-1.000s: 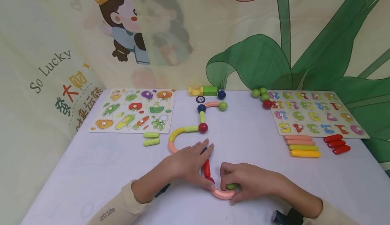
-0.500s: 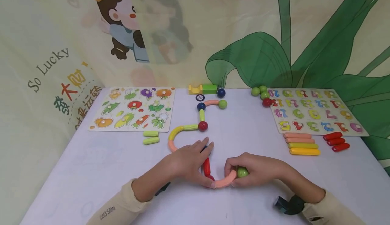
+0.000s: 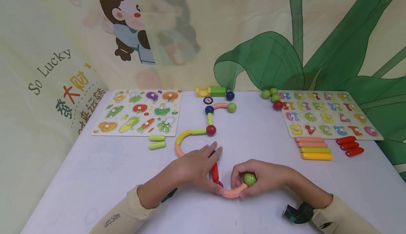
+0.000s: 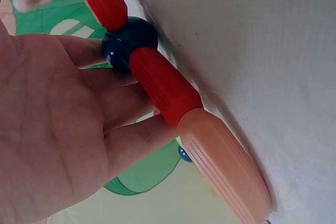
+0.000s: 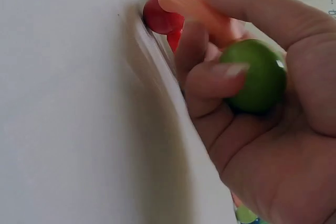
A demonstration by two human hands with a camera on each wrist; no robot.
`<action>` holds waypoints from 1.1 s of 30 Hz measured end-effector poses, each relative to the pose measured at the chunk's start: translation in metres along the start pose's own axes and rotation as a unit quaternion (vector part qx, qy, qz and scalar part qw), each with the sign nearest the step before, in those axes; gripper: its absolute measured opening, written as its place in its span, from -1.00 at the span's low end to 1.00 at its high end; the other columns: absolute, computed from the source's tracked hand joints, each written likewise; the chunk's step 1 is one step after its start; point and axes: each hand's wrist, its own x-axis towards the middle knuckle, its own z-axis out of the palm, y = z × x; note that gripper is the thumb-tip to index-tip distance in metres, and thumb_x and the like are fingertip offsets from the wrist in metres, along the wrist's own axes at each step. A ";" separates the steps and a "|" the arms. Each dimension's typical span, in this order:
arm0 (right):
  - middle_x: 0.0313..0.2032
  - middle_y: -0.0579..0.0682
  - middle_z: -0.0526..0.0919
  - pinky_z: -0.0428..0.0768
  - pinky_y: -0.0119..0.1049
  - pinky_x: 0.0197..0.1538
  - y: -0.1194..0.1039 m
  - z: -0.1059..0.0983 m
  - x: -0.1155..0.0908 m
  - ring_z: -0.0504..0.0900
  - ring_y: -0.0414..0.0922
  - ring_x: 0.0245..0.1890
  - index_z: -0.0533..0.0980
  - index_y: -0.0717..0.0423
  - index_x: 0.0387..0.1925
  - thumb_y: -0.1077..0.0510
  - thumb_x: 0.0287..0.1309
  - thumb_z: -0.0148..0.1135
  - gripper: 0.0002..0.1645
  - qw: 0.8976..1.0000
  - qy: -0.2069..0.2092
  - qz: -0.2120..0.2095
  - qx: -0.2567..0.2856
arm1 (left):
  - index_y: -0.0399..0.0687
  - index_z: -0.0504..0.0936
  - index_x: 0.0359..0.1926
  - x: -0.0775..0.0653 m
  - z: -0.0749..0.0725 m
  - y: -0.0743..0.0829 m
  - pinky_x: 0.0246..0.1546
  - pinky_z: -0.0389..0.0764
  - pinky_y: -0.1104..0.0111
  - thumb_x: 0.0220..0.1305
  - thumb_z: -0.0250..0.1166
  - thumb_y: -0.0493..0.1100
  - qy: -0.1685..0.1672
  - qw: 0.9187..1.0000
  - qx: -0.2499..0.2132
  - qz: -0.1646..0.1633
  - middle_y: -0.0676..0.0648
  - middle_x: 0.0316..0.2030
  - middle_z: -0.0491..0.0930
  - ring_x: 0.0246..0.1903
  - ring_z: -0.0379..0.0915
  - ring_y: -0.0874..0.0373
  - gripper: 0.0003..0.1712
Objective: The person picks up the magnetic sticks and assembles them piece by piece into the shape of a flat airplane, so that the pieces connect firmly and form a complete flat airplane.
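Left hand [image 3: 197, 172]: laid across the middle of the chain, fingers extended rather than curled. The left wrist view shows them against the navy ball [image 4: 140, 36] and the short red rod [image 4: 165, 87] next to it. The thumb reaches toward the near red ball [image 3: 219, 184]; whether it presses there cannot be confirmed. Judged purpose: to steady the built part against a push or pull.

Right hand [image 3: 266, 179]: closed, gripping the green ball [image 3: 250, 179] within curled fingers, with the thumb on the near pink curve [image 3: 234, 193]. Judged purpose: to bring ball and rod end together and hold both at the joint. The ball sits at the right end of the pink curve; firm contact between them cannot be verified. The curve's left end lies at the near red ball.

Chain: runs in a winding line from the far centre of the table [image 3: 269, 135] to the near side. Spare lime rods [image 3: 157, 145] lie to the left and spare red rods [image 3: 349, 145] to the right, apart from the chain, presumably sorted for reach.

Changes against the frame half a second ago: the pink curve sits slightly nearer, and the ball has shifted a little left and is more exposed. The left hand shows no notable change.
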 end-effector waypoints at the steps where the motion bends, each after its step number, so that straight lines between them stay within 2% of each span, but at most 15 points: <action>1: -0.35 -0.10 0.54 0.56 -0.28 -0.25 0.000 0.000 0.000 0.49 -0.14 -0.32 0.49 -0.02 -0.21 0.17 -0.02 0.33 -0.72 1.000 0.009 0.000 0.014 | 0.12 -0.03 0.39 0.000 0.000 0.000 0.10 0.29 0.09 -0.30 0.15 0.58 0.001 1.000 0.000 -0.001 -0.03 0.37 -0.07 0.31 -0.10 0.03 0.26; 4: -0.33 -0.05 0.56 0.56 -0.23 -0.21 0.001 -0.002 0.000 0.49 -0.10 -0.30 0.50 0.04 -0.22 0.22 -0.03 0.32 -0.73 0.999 0.010 0.008 0.047 | 0.13 -0.02 0.39 0.000 0.000 0.000 0.08 0.31 0.09 -0.30 0.15 0.58 0.003 1.000 -0.001 -0.001 -0.03 0.36 -0.06 0.30 -0.09 0.03 0.26; 10: -0.36 -0.08 0.58 0.55 -0.32 -0.30 0.003 0.001 0.002 0.51 -0.19 -0.41 0.52 0.01 -0.23 0.18 0.01 0.30 -0.78 0.996 -0.069 0.029 0.050 | 0.12 -0.03 0.39 0.000 0.001 0.000 0.10 0.29 0.10 -0.30 0.16 0.57 0.003 1.000 -0.004 -0.001 -0.03 0.37 -0.07 0.31 -0.10 0.02 0.26; 13: -0.37 -0.07 0.58 0.55 -0.33 -0.33 0.002 0.005 0.004 0.51 -0.19 -0.42 0.52 0.00 -0.26 0.13 0.01 0.31 -0.79 0.997 -0.059 0.033 0.034 | 0.11 -0.02 0.39 0.000 0.001 0.000 0.09 0.30 0.10 -0.30 0.18 0.56 0.006 1.000 -0.003 -0.003 -0.04 0.36 -0.07 0.30 -0.10 0.01 0.26; 15: -0.41 -0.10 0.56 0.53 -0.37 -0.33 -0.001 0.009 0.005 0.50 -0.21 -0.42 0.52 -0.05 -0.29 0.06 -0.02 0.33 -0.78 0.998 -0.039 0.043 -0.003 | 0.11 -0.03 0.39 0.000 0.001 0.000 0.09 0.30 0.11 -0.29 0.18 0.56 0.007 1.000 -0.003 -0.002 -0.04 0.36 -0.07 0.30 -0.09 0.01 0.26; 17: -0.44 -0.19 0.52 0.50 -0.43 -0.36 -0.006 0.013 0.005 0.47 -0.28 -0.42 0.51 -0.13 -0.32 -0.05 -0.06 0.35 -0.76 0.996 -0.030 0.053 -0.068 | 0.11 -0.03 0.39 0.001 0.001 0.000 0.09 0.30 0.10 -0.29 0.19 0.55 0.005 1.000 -0.006 -0.001 -0.04 0.36 -0.07 0.30 -0.10 0.01 0.26; 21: -0.45 -0.35 0.44 0.44 -0.54 -0.42 -0.018 0.021 0.005 0.40 -0.43 -0.44 0.49 -0.25 -0.36 -0.15 -0.10 0.35 -0.75 0.976 -0.033 0.053 -0.209 | 0.12 -0.04 0.39 0.001 0.002 -0.002 0.10 0.29 0.10 -0.30 0.19 0.55 0.002 1.000 -0.008 -0.002 -0.04 0.37 -0.07 0.31 -0.10 0.01 0.27; 23: -0.44 -0.37 0.43 0.45 -0.54 -0.42 -0.022 0.022 0.005 0.40 -0.44 -0.45 0.49 -0.26 -0.38 -0.08 -0.08 0.35 -0.79 0.971 -0.029 0.056 -0.230 | 0.12 -0.04 0.39 0.002 0.001 -0.002 0.09 0.30 0.10 -0.31 0.20 0.55 0.004 1.000 -0.008 -0.005 -0.03 0.37 -0.07 0.31 -0.11 0.01 0.27; 25: -0.45 -0.36 0.43 0.46 -0.53 -0.40 -0.022 0.019 0.004 0.40 -0.43 -0.45 0.47 -0.25 -0.39 0.03 -0.07 0.36 -0.79 0.974 -0.024 0.061 -0.217 | 0.12 -0.04 0.39 0.001 0.001 -0.002 0.09 0.30 0.10 -0.31 0.19 0.56 0.005 1.000 -0.006 -0.005 -0.03 0.37 -0.07 0.31 -0.11 0.02 0.27; 27: -0.46 -0.35 0.44 0.49 -0.49 -0.37 -0.021 0.015 0.003 0.42 -0.40 -0.44 0.46 -0.23 -0.37 0.10 -0.09 0.36 -0.75 0.982 -0.026 0.069 -0.176 | 0.12 -0.03 0.39 0.001 0.001 -0.002 0.10 0.30 0.11 -0.31 0.19 0.56 0.005 1.000 -0.006 -0.004 -0.04 0.36 -0.07 0.31 -0.11 0.02 0.27; 29: -0.44 -0.34 0.47 0.52 -0.46 -0.32 -0.018 0.012 0.002 0.45 -0.37 -0.40 0.44 -0.21 -0.33 0.13 -0.08 0.35 -0.72 0.989 -0.033 0.068 -0.130 | 0.11 -0.03 0.39 0.001 0.001 -0.001 0.10 0.29 0.10 -0.30 0.18 0.56 0.004 1.000 -0.005 -0.003 -0.04 0.37 -0.07 0.31 -0.11 0.01 0.27; 33: -0.40 -0.31 0.49 0.53 -0.41 -0.25 -0.012 0.008 0.000 0.47 -0.34 -0.35 0.43 -0.19 -0.23 0.12 -0.02 0.32 -0.70 0.995 -0.054 0.050 -0.068 | 0.11 -0.03 0.39 0.001 0.002 -0.001 0.11 0.27 0.10 -0.29 0.18 0.56 0.003 1.000 -0.004 -0.003 -0.04 0.37 -0.07 0.31 -0.11 0.01 0.26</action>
